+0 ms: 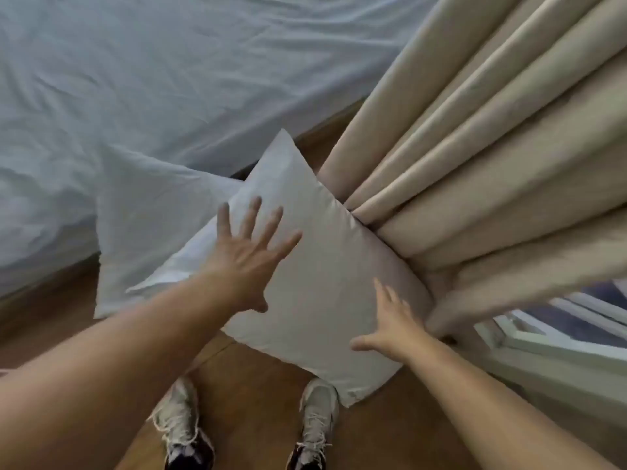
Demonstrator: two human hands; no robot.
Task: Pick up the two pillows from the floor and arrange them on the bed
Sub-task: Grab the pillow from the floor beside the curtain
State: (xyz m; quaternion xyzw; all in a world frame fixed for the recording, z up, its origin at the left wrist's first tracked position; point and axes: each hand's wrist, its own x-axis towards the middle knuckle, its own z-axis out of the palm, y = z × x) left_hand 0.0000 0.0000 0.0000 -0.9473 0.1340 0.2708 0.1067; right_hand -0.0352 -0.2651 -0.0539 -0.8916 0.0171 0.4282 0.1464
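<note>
Both hands spread and empty, left hand (249,257) and right hand (390,325) over the upper pillow (315,283) at frame centre, floor-level beside the bed (169,79); grip opposite edges, clear of curtain (475,147).

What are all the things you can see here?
Pillows: two, white, on the floor between bed and curtain; the near pillow overlaps the far pillow.
Bed: one, pale blue-white wrinkled sheet, upper left.
Curtain: one, beige, folded, right.
Floor: brown wood, bottom.
Window frame: white, lower right.
Shoes: two, white and dark, left shoe, right shoe.
Left hand: open, spread above the near pillow.
Right hand: open, by its right edge.
</note>
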